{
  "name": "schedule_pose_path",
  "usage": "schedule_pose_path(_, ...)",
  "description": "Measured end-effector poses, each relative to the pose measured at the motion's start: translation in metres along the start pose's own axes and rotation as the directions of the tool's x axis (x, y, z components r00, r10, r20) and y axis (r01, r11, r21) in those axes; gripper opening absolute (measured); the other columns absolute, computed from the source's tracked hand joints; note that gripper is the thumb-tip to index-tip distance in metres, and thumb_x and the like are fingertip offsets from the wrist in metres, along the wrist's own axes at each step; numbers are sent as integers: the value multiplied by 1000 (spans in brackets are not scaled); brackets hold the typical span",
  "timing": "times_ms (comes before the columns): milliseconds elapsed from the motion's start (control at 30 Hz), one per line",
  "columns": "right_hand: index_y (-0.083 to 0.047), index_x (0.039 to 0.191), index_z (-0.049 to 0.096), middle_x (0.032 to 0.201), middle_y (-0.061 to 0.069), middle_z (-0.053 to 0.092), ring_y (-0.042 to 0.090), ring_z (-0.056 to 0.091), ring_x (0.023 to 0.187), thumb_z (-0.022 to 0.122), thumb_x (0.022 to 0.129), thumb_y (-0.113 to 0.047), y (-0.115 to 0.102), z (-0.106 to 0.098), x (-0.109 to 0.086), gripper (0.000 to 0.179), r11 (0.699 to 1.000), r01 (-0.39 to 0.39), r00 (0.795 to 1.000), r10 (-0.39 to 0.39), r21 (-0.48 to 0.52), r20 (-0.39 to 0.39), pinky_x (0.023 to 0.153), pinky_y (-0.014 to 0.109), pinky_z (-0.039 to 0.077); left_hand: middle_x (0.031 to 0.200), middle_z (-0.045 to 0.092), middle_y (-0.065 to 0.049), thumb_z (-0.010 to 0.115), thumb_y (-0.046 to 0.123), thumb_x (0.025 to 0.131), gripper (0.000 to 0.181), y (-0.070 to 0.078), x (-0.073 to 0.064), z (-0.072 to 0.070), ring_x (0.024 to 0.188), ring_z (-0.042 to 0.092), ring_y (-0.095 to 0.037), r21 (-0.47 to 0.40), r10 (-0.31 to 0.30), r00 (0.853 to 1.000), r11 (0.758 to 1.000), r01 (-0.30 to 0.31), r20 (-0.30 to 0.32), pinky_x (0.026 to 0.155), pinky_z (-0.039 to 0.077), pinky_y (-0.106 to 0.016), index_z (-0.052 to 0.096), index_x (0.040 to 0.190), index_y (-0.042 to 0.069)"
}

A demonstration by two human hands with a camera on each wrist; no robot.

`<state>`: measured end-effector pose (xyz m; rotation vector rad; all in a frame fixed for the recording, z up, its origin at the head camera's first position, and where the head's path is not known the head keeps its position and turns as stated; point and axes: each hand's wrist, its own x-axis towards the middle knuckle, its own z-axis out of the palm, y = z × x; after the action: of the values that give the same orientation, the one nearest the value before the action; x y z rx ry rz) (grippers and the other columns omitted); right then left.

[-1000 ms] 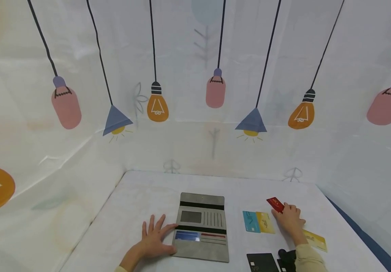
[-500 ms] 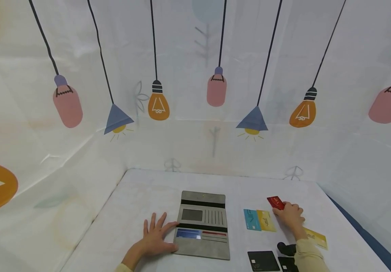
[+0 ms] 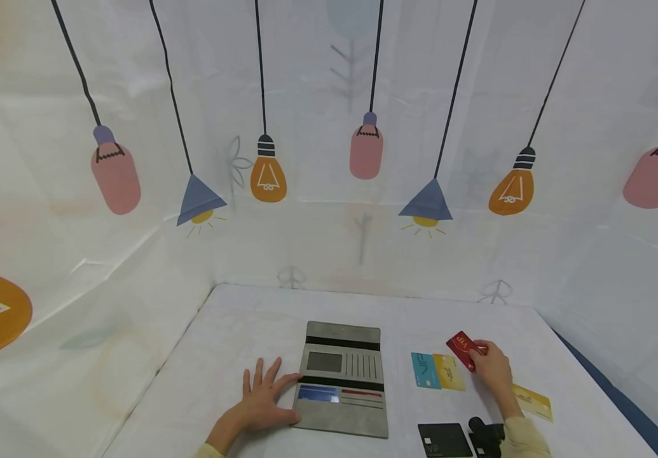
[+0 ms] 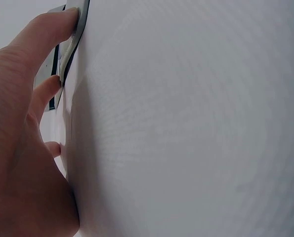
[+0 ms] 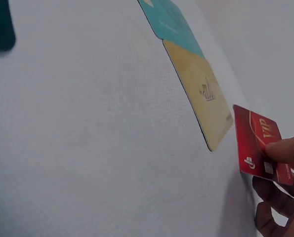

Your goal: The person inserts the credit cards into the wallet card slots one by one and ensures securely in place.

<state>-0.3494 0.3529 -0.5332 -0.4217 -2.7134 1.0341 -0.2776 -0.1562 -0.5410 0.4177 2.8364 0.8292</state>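
Note:
An unfolded grey wallet (image 3: 340, 422) lies on the white table, with a blue card (image 3: 318, 394) and a red-edged card (image 3: 361, 394) in its lower slots. My left hand (image 3: 264, 403) rests at its left edge, fingers spread; in the left wrist view the thumb (image 4: 48, 32) and index fingertip touch the wallet's rim. Between thumb and fingers, my right hand (image 3: 493, 367) pinches a red VIP card (image 3: 460, 346). The right wrist view shows this red card (image 5: 250, 143) tilted up, its lower corner close over the table.
A teal VIP card (image 3: 425, 370) and a gold card (image 3: 451, 372) lie side by side between wallet and right hand. Another gold card (image 3: 534, 403) lies beyond the right wrist. A black VIP card (image 3: 444, 440) is nearer me, with a second black card partly hidden beside it.
The red card has turned and come up from the table, and my right thumb now lies on its face. My left hand and the wallet stay as they were.

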Motion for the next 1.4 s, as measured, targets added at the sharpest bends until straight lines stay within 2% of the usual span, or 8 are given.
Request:
schedule_pose_path(200, 9, 129, 49, 118, 35, 58, 42, 58, 104, 53, 98, -14, -8, -1, -14, 38, 995, 47, 999, -45, 89, -22, 80, 41, 50, 162, 19, -20, 77, 59, 73, 76, 1, 0, -1, 146, -7, -55, 2, -18, 1000, 1000, 18, 8, 108, -11, -73, 52, 139, 33)
schedule_pose_path(400, 5, 132, 48, 123, 33, 58, 42, 58, 109, 54, 101, -17, -27, 4, -31, 39, 983, 93, 995, -95, 161, 3, 87, 43, 53, 162, 18, -20, 77, 59, 72, 76, -2, 2, 2, 146, -7, -55, 4, -16, 1000, 1000, 16, 2, 108, -12, -73, 52, 139, 34)
schedule_pose_path(500, 3, 130, 51, 123, 31, 60, 41, 60, 109, 57, 100, -19, -40, 13, -40, 37, 976, 129, 991, -130, 178, -3, 88, 43, 55, 162, 18, -20, 77, 60, 72, 76, -5, 3, 3, 146, -8, -54, 2, -13, 1000, 1000, 13, 0, 108, -12, -73, 52, 139, 35)
schedule_pose_path(667, 1, 124, 57, 115, 26, 66, 34, 63, 99, 63, 97, -18, -66, 30, -58, 33, 959, 200, 979, -204, 200, 3, 79, 35, 56, 162, 18, -20, 77, 61, 71, 76, -5, 2, 4, 146, -8, -54, -3, -21, 1000, 1000, 21, 8, 108, -13, -72, 52, 139, 35)
schedule_pose_path(900, -5, 115, 63, 102, 11, 71, 20, 63, 89, 68, 93, -13, -105, 56, -87, 23, 930, 238, 959, -270, 278, 81, 71, 26, 50, 162, 18, -20, 77, 60, 72, 76, -4, 3, 2, 146, -9, -54, -11, -20, 1000, 1000, 20, 10, 108, -13, -72, 52, 139, 34)
schedule_pose_path(1100, -10, 110, 63, 95, 2, 69, 14, 59, 83, 69, 92, -15, -126, 73, -103, 20, 913, 272, 925, -336, 305, 181, 68, 25, 48, 162, 18, -20, 77, 60, 71, 76, -5, 4, 3, 145, -8, -55, -14, -17, 1000, 1000, 17, 5, 108, -12, -73, 52, 139, 34)
schedule_pose_path(1400, -8, 111, 60, 101, 4, 68, 18, 57, 89, 67, 92, -14, -132, 89, -115, 22, 896, 313, 847, -414, 316, 333, 73, 27, 48, 161, 19, -20, 77, 61, 71, 75, -8, 4, 4, 145, -8, -55, -18, -14, 1000, 1000, 14, 1, 108, -12, -73, 53, 137, 35)
